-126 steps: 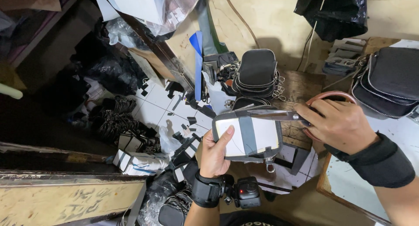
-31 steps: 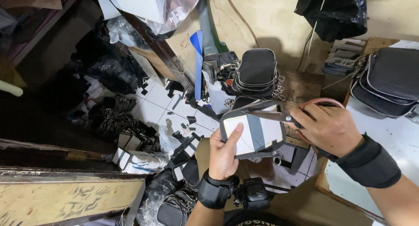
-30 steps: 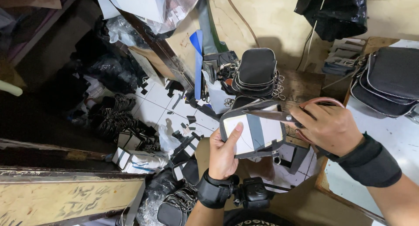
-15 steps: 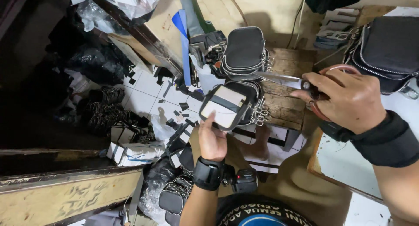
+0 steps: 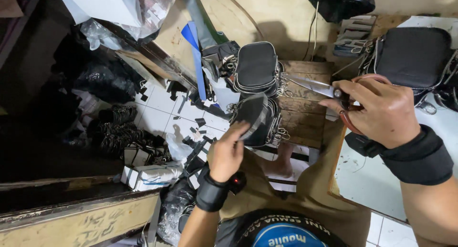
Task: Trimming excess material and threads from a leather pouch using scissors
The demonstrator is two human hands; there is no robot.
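The pouch (image 5: 253, 114) has dropped from in front of the chest onto the pile on the wooden block (image 5: 305, 104). The left hand (image 5: 228, 151) still pinches its edge, steadying it there. The right hand (image 5: 381, 111) grips scissors (image 5: 315, 87), blades pointing away.

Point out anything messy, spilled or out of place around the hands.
The tiled floor is littered with small black and grey offcuts, loose rather than gathered. The left hand holds a black pouch tilted on edge over a wooden stool. The right hand holds scissors. No damage is visible.
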